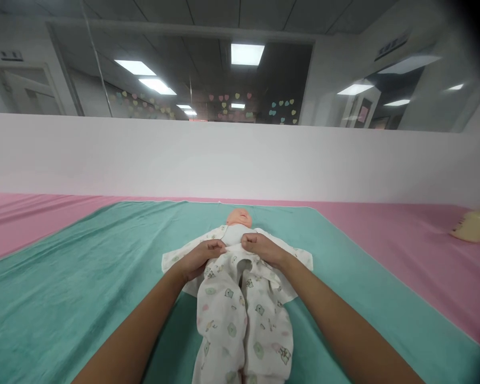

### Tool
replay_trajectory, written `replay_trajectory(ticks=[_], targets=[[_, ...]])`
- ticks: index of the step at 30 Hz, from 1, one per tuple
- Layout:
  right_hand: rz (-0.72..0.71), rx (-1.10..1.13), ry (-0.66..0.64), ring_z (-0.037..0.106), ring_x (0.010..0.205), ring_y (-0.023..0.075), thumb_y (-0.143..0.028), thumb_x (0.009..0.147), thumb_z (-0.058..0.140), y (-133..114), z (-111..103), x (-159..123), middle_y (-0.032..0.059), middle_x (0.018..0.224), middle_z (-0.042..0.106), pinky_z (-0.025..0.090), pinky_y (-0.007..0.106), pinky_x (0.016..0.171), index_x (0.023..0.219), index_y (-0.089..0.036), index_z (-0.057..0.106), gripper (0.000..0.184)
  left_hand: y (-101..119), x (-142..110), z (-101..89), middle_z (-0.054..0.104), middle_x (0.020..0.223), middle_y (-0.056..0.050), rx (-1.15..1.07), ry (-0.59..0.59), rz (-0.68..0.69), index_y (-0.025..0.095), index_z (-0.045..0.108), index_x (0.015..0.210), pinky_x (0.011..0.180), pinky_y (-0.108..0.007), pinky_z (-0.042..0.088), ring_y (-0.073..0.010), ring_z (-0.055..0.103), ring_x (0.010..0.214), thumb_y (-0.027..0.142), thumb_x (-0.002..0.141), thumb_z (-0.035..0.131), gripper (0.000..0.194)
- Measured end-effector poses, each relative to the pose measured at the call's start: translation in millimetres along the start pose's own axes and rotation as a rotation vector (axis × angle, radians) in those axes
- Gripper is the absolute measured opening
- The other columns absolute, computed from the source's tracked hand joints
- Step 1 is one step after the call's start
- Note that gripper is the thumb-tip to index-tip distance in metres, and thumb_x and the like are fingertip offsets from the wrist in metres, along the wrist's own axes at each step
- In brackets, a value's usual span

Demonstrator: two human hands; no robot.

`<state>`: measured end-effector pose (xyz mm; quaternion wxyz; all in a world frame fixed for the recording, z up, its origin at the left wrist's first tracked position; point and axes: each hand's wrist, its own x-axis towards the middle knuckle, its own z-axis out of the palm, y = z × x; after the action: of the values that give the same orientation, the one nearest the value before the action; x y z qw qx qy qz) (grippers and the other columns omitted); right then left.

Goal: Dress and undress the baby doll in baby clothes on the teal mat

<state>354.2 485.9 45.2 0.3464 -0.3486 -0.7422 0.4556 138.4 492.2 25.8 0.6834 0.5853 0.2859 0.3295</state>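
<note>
A baby doll (238, 216) lies on its back on a green cloth, head toward the wall. Its white printed top (300, 257) is spread out with both sleeves to the sides. Patterned baby pants (224, 320) lie over the doll's lower body, legs toward me. My left hand (203, 258) is closed on the left side of the pants' waistband. On the other side, my right hand (264, 247) pinches the waistband near the middle of the doll's belly. A gap at the crotch of the pants shows between the hands. The doll's legs are hidden by the fabric.
The green cloth (84, 277) covers a pink sheet (416, 250). At the far right edge lies a yellowish packet (474, 224). A low white wall (224, 160) stands behind, with glass above it.
</note>
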Motion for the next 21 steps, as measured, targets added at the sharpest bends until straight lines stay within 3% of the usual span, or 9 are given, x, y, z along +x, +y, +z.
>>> replay_trajectory(ticks=[2,6,8,12,15,17,21], targets=[[-0.017,0.032,0.114,0.029,0.056,0.0093,-0.052,0.076,0.053,12.2,-1.3,1.4,-0.0038,0.062,0.034,0.023,0.023,0.053,0.065,-0.018,0.041,0.039,-0.5,-1.3,-5.6,0.054,0.069,0.0,-0.013,-0.01,-0.023,0.013,0.057,0.078,0.053,-0.021,0.035,-0.0093,0.047,0.058,0.037,0.075,0.063,0.025],[-0.053,-0.171,0.422,0.039,0.063,0.012,-0.049,0.082,0.046,37.4,-7.2,2.6,-0.0031,0.065,0.04,0.031,0.025,0.061,0.067,-0.019,0.042,0.034,-2.0,-3.6,-14.0,0.051,0.066,-0.001,0.063,0.002,-0.064,0.012,0.055,0.068,0.056,-0.023,0.035,-0.01,0.044,0.059,0.041,0.076,0.061,0.03],[-0.092,-0.259,0.507,0.046,0.071,0.0142,-0.046,0.083,0.045,48.2,-12.6,4.1,-0.0013,0.072,0.047,0.035,0.027,0.07,0.065,-0.019,0.043,0.032,-3.5,-4.3,-18.4,0.046,0.064,0.001,0.103,-0.001,-0.073,0.013,0.052,0.065,0.056,-0.022,0.033,-0.009,0.041,0.058,0.038,0.075,0.063,0.029],[-0.166,-0.328,0.559,0.048,0.105,0.0197,-0.04,0.083,0.045,59.9,-18.3,5.8,0.0051,0.109,0.054,0.033,0.033,0.09,0.062,-0.019,0.044,0.03,-6.3,-6.7,-24.5,0.046,0.069,0.001,0.047,-0.04,-0.079,0.014,0.051,0.07,0.06,-0.021,0.035,-0.0101,0.044,0.065,0.032,0.072,0.066,0.024],[-0.099,-0.286,0.505,0.046,0.114,0.0213,-0.042,0.084,0.043,57.6,-15.8,1.8,0.0048,0.122,0.052,0.031,0.036,0.094,0.065,-0.02,0.045,0.029,-9.1,-6.2,-21.7,0.046,0.069,0.0,0.064,-0.03,-0.046,0.015,0.049,0.071,0.059,-0.022,0.035,-0.0107,0.045,0.065,0.035,0.07,0.066,0.027],[-0.067,-0.247,0.432,0.044,0.117,0.0221,-0.045,0.083,0.044,52.0,-14.7,-3.0,0.0044,0.126,0.051,0.03,0.037,0.095,0.067,-0.021,0.046,0.029,-12.7,-0.7,-16.0,0.043,0.065,0.002,0.181,0.09,0.047,0.016,0.046,0.071,0.056,-0.022,0.033,-0.0096,0.041,0.06,0.039,0.073,0.061,0.027],[-0.041,-0.291,0.234,0.036,0.125,0.0247,-0.049,0.079,0.05,38.3,-20.3,-10.1,0.0053,0.127,0.049,0.03,0.037,0.095,0.069,-0.021,0.049,0.03,-23.7,22.4,-5.3,0.035,0.057,0.005,0.661,0.529,0.33,0.019,0.044,0.067,0.056,-0.023,0.03,-0.0103,0.035,0.055,0.041,0.078,0.051,0.026]])
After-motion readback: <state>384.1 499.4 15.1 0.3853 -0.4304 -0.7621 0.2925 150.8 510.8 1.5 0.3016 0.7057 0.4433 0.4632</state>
